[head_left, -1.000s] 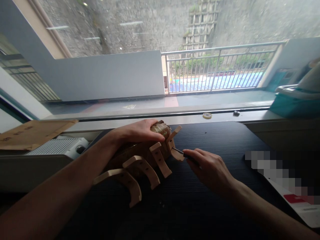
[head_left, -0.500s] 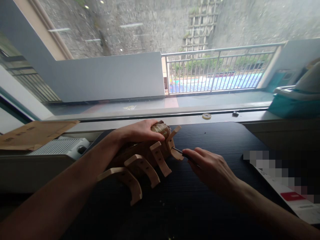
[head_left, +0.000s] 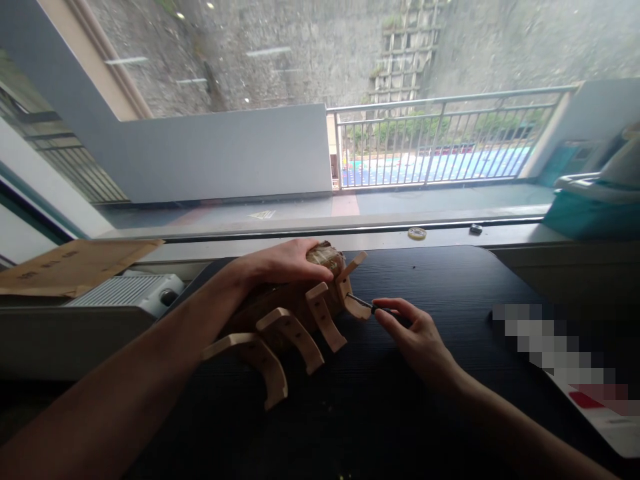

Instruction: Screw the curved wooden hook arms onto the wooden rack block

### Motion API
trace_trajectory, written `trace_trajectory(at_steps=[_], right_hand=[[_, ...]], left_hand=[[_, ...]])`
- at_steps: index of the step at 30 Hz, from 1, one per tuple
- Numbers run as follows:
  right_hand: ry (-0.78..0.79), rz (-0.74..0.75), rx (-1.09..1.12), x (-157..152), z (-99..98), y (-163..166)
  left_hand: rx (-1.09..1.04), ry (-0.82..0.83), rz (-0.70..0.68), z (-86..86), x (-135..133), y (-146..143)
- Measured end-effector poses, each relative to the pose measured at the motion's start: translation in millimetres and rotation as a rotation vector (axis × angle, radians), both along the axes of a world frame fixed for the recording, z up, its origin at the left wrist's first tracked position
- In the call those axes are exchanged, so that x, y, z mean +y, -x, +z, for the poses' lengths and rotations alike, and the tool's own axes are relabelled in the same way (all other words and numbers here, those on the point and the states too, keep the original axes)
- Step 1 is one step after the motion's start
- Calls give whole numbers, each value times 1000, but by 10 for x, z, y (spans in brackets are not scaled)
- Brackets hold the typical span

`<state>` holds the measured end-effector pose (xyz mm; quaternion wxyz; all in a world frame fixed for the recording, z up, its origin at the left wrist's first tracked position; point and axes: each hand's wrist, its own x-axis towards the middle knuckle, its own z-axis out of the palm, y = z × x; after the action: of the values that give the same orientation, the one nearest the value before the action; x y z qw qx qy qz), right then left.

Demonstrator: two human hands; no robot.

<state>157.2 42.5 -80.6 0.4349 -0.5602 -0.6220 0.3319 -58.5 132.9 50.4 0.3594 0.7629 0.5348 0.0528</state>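
Note:
A brown wooden piece (head_left: 295,303) with a rough, bark-like end (head_left: 326,256) lies on the dark table. Several pale curved wooden hooks (head_left: 327,319) stick out along its side, with dark screw holes in them. My left hand (head_left: 290,260) is closed over the top of the wooden piece near its rough end. In my right hand (head_left: 413,327) is a screwdriver (head_left: 367,305), its handle pinched between thumb and fingers. The thin shaft reaches the hook farthest right (head_left: 354,293); its tip meets the lower part of that hook.
Behind the dark table (head_left: 450,280) runs a window sill with a roll of tape (head_left: 417,233) and a small dark object (head_left: 475,229). A teal bin (head_left: 575,207) stands at right, near a partly blurred white box (head_left: 610,427). Cardboard (head_left: 75,263) rests by a radiator (head_left: 125,293) at left.
My right hand's fingers have shifted their grip on the screwdriver handle, now more spread and turned. My left hand keeps its hold. The whole view has slid slightly.

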Motion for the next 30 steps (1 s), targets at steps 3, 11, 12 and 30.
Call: trace_trajectory(at_steps=[3,11,12,30], right_hand=[[-117,47,-277,-14,94,-84],[-703,150,-826,31,137,-159],[-666,139,-744,37,121,-134],[-631,208,-872,-37,193,-172]], left_hand=[[1,-18,-10,-19,12,16],[-25,-40,-37,-35,36,39],[-29,-41,-41,-33,36,38],[-51,-24,-38,-36,29,39]])
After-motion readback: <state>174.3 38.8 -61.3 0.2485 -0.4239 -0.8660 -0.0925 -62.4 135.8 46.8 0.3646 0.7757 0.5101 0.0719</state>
